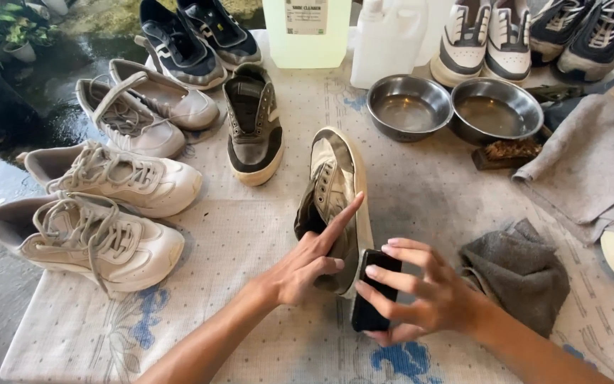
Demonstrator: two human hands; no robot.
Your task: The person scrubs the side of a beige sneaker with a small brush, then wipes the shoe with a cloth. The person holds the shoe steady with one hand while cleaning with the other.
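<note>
1. Cream and grey sneaker (335,186) lying on the patterned table cloth (250,235), mid-table, toe pointing away toward the two steel bowls (455,107), laces out or loose, hard to tell.
2. Left hand (305,264) resting on the sneaker's heel and collar, index finger stretched along the upper, other fingers curled; steadying touch only, not a closed grasp.
3. Right hand (421,291) wrapped around a small black block (372,288), likely a brush or sponge, fingers over its top, thumb below; block pressed against the sneaker's right side near the heel.
4. Handling, judged: sneaker light, canvas-like upper soft and collapsible, rubber sole rim stiff. Likely damp, so possibly slick along the rubber edge.
5. Best hold, judged: heel counter or sole rim, or a hand inside the opening; upper alone would fold under scrubbing pressure.
6. Black block small and rigid-looking, easy pinch between fingers and thumb; exact material not clear.
7. Nearby: crumpled grey rag (516,274) just right of the right hand, larger grey towel (591,163) beyond, wooden brush (507,151) beside the bowls.
8. Other shoes well apart: white pair (101,206) at left, dark and grey ones behind, clear jug (307,32) and white bottle (386,43) at the far edge.
</note>
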